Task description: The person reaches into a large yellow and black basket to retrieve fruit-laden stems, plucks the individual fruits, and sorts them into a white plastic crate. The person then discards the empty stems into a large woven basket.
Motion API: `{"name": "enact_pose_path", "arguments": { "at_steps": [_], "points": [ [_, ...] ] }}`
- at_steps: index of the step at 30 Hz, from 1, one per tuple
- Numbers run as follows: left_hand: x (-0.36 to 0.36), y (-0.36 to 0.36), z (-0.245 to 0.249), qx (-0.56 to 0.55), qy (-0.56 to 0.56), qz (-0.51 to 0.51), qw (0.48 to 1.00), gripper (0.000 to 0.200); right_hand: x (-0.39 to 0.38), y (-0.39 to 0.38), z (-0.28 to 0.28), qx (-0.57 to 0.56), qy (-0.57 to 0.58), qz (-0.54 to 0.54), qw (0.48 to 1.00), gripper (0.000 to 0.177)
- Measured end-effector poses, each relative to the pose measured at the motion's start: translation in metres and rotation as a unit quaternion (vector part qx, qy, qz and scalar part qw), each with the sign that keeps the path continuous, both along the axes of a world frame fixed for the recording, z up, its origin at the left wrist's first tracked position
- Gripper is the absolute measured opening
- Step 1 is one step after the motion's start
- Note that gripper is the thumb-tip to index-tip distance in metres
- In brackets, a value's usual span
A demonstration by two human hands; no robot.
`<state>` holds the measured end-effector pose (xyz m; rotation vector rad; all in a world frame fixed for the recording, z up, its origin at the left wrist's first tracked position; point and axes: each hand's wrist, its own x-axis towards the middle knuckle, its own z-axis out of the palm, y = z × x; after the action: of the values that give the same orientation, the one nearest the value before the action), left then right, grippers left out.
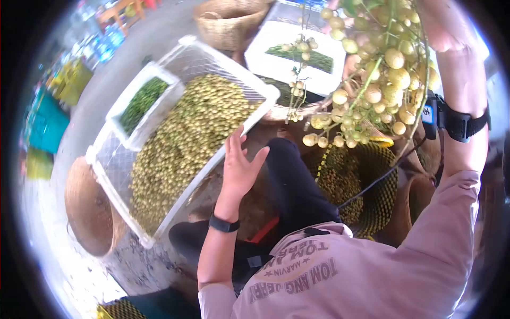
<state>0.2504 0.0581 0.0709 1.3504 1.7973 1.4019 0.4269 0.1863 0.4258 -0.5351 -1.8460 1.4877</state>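
Observation:
My left hand [241, 165] is open, fingers spread, over the near rim of a white mesh tray [119, 204]. Loose small round yellow-green fruit [186, 143] fill much of this tray. High at the upper right, my right hand [446, 29] holds up a large fruit bunch [393, 80], its pale yellow fruit hanging on green stems. The fingers of that hand are blurred and partly out of view. Below the bunch stands a black and yellow woven basket [385, 186] with more fruit inside.
A white foam box [118, 119] of small green pieces sits in the tray's far left corner. Wicker baskets stand behind [228, 26] and left [87, 207] of the tray. Another white box [297, 45] holds green pieces. A black cable [380, 181] runs from the right wrist device.

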Motion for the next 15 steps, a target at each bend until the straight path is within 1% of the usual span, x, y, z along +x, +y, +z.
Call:
{"name": "enact_pose_path", "arguments": {
  "at_steps": [1,3,4,5,7,8,9,10,11,13,14,15],
  "points": [
    [-0.012,-0.001,0.004,0.01,-0.017,0.024,1.0,0.076,-0.02,-0.003,0.001,0.001,0.001,0.024,1.0,0.01],
    [-0.04,-0.003,-0.002,0.044,0.021,0.079,0.996,0.084,-0.059,-0.012,0.002,-0.015,0.002,0.074,0.997,0.013],
    [-0.054,-0.005,0.0,0.068,0.026,0.094,0.993,0.086,-0.074,-0.015,0.004,0.018,0.008,0.062,0.998,0.015],
    [-0.066,-0.008,0.0,0.092,0.032,0.109,0.989,0.09,-0.093,-0.022,0.003,0.018,0.009,0.083,0.996,0.015],
    [-0.091,-0.011,-0.004,0.098,0.043,0.141,0.984,0.092,-0.128,-0.045,-0.005,0.028,0.059,0.176,0.982,0.013],
    [-0.103,-0.013,-0.006,0.132,0.011,0.139,0.981,0.093,-0.147,-0.055,-0.009,0.03,0.086,0.221,0.971,0.012],
    [-0.115,-0.016,-0.008,0.168,-0.019,0.135,0.976,0.095,-0.167,-0.064,-0.013,0.026,0.089,0.237,0.967,0.012],
    [-0.126,-0.016,-0.008,0.184,0.006,0.151,0.971,0.097,-0.186,-0.072,-0.017,0.04,0.108,0.24,0.964,0.011],
    [-0.139,-0.022,-0.01,0.166,-0.01,0.162,0.973,0.095,-0.203,-0.078,-0.02,0.055,0.126,0.242,0.96,0.011],
    [-0.162,-0.029,-0.018,0.203,-0.113,0.18,0.956,0.091,-0.24,-0.081,-0.018,0.039,0.103,0.25,0.962,0.009],
    [-0.177,-0.033,-0.023,0.216,-0.06,0.242,0.944,0.089,-0.26,-0.089,-0.019,0.033,0.075,0.308,0.948,0.008],
    [-0.195,-0.038,-0.029,0.216,-0.057,0.309,0.924,0.085,-0.281,-0.097,-0.021,0.026,0.048,0.365,0.929,0.007]
  ]
}}
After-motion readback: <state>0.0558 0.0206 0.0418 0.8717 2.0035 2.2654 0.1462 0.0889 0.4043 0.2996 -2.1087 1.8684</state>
